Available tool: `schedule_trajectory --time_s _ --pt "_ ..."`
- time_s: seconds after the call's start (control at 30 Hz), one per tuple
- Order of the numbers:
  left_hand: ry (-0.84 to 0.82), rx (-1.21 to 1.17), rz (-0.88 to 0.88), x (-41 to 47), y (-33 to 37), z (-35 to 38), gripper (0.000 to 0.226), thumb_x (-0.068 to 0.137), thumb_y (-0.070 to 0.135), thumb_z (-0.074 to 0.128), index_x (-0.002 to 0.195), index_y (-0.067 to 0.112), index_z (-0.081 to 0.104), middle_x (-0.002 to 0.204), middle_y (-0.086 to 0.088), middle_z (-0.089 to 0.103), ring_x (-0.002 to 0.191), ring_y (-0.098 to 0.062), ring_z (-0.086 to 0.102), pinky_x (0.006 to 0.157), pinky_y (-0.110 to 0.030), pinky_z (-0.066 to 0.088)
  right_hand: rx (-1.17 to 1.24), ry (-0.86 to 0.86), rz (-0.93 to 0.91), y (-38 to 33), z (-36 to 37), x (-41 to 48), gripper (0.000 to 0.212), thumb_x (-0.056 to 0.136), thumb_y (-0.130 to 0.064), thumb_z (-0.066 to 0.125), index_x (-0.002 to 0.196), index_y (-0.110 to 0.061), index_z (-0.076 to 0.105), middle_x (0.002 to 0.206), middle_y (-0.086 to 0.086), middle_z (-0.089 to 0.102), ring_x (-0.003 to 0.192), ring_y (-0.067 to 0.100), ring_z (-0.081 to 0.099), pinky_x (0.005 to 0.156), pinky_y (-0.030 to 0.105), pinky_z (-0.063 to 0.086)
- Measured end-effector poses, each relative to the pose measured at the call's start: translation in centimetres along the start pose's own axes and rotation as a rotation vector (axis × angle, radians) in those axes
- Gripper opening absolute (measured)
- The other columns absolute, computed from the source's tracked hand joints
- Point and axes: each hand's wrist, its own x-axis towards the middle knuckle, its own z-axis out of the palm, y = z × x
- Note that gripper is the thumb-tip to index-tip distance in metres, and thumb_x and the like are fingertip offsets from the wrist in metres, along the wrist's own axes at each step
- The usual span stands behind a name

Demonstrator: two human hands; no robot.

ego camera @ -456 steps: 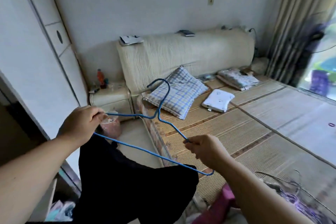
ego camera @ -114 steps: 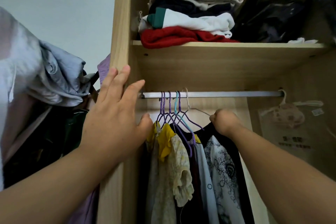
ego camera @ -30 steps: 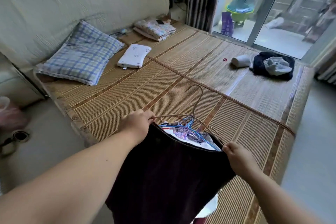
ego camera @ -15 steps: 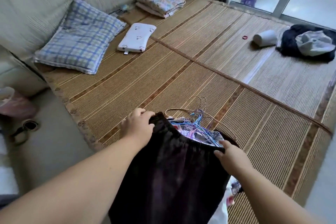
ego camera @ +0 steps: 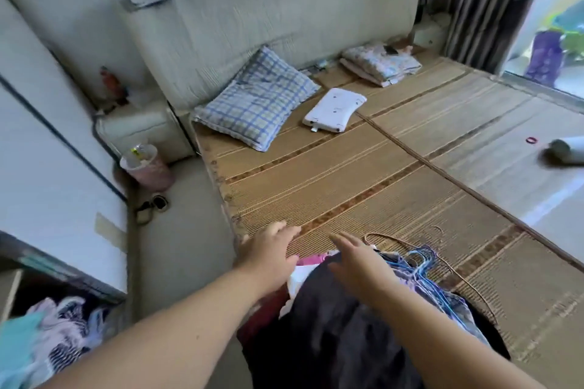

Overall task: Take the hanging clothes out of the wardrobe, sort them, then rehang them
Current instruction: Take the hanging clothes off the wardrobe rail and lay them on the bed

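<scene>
A pile of clothes with a dark garment on top lies at the near corner of the bamboo bed mat. Blue and purple wire hangers stick out at the pile's right side, and a brown wire hanger rests on the mat beside them. My left hand hovers at the pile's left edge, fingers spread and holding nothing. Over the top of the dark garment my right hand is flat and open. More clothes show at the bottom left inside the wardrobe.
A checked pillow, a white pad and folded bedding lie near the headboard. A white roll and a red ring are at the right. A pink bin stands on the floor by the white wardrobe door.
Both hands have let go of the dark garment, which now rests on the pile. The view has swung left toward the wardrobe and headboard.
</scene>
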Motion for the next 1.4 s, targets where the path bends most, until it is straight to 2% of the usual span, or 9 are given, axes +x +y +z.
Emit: schedule_trajectory --time_s 0.23,0.5,0.6,0.8,0.9,0.97,1.07,1.23,1.4 --pt "0.347 0.067 -0.151 -12.3 -12.0 -11.1 0.066 0.085 0.041 0.055 0.144 0.038 0.028 0.154 0.005 0.028 0.138 -0.017 0.031 0.110 -0.036 0.029 -0.083 0.120 -0.525 -22.0 -1.4 -0.5 0.064 0.090 -0.037 0.052 0.146 -0.038 0.020 0.156 -0.004 0.020 0.139 0.021 0.029 0.111 0.035 0.029" --pt "0.640 0.199 -0.487 -31.0 -24.0 -21.2 0.064 0.086 0.044 0.054 0.144 0.039 0.027 0.155 0.007 0.022 0.140 -0.016 0.025 0.112 -0.040 0.024 -0.098 0.191 -0.976 -45.0 0.0 -6.3 0.063 0.088 -0.038 0.053 0.144 -0.037 0.026 0.155 -0.005 0.022 0.138 0.023 0.030 0.112 0.037 0.028" --pt "0.767 0.246 -0.573 -36.9 -26.3 -24.6 0.062 0.086 0.043 0.054 0.143 0.039 0.028 0.154 0.007 0.021 0.140 -0.017 0.026 0.114 -0.040 0.023 -0.085 0.224 -1.100 -52.0 -0.2 -8.4 0.061 0.091 -0.037 0.051 0.145 -0.039 0.023 0.156 -0.007 0.018 0.139 0.019 0.028 0.110 0.034 0.027" --pt "0.978 0.439 -0.708 -44.3 -27.6 -31.5 0.063 0.083 0.049 0.052 0.142 0.039 0.030 0.155 0.007 0.020 0.141 -0.014 0.023 0.113 -0.039 0.025 0.065 0.252 -1.314 -64.5 -1.8 -12.4 0.065 0.085 -0.039 0.054 0.144 -0.040 0.025 0.153 -0.007 0.023 0.139 0.015 0.029 0.111 0.033 0.029" --pt "1.091 0.624 -0.754 -47.3 -27.8 -35.2 0.059 0.074 0.048 0.054 0.132 0.035 0.049 0.145 0.000 0.041 0.133 -0.022 0.039 0.107 -0.044 0.034 0.199 0.259 -1.427 -70.0 -3.2 -13.9 0.063 0.086 -0.039 0.056 0.143 -0.039 0.029 0.151 -0.005 0.029 0.137 0.017 0.032 0.109 0.042 0.034" --pt "1.140 0.728 -0.817 -49.1 -28.0 -37.6 0.058 0.071 0.046 0.057 0.128 0.033 0.053 0.140 -0.001 0.047 0.131 -0.025 0.041 0.106 -0.048 0.034 0.268 0.261 -1.481 -73.2 -4.3 -14.2 0.061 0.086 -0.040 0.057 0.142 -0.037 0.032 0.149 -0.004 0.031 0.137 0.017 0.033 0.107 0.045 0.035" --pt "1.172 0.795 -0.972 -50.8 -28.6 -41.5 0.060 0.075 0.044 0.061 0.133 0.036 0.046 0.148 0.003 0.036 0.141 -0.019 0.024 0.110 -0.051 0.026 0.318 0.227 -1.548 -77.8 -5.9 -13.9 0.059 0.087 -0.040 0.056 0.141 -0.035 0.035 0.144 -0.004 0.037 0.132 0.018 0.039 0.105 0.045 0.037" --pt "1.219 0.891 -1.157 -51.6 -29.9 -46.6 0.076 0.085 0.045 0.051 0.149 0.030 0.013 0.159 0.007 -0.002 0.146 -0.015 -0.010 0.117 -0.043 0.008 0.311 0.145 -1.626 -84.6 -8.2 -12.4 0.057 0.088 -0.041 0.054 0.142 -0.031 0.034 0.139 0.000 0.043 0.122 0.022 0.048 0.102 0.039 0.041" --pt "1.334 0.976 -1.214 -51.2 -30.9 -50.3 0.084 0.087 0.035 0.054 0.151 0.019 0.002 0.159 0.003 -0.008 0.146 -0.017 -0.011 0.117 -0.036 0.004 0.345 -0.028 -1.651 -90.4 -9.4 -10.2 0.057 0.092 -0.037 0.054 0.143 -0.020 0.036 0.145 0.004 0.042 0.127 0.022 0.047 0.102 0.028 0.038"
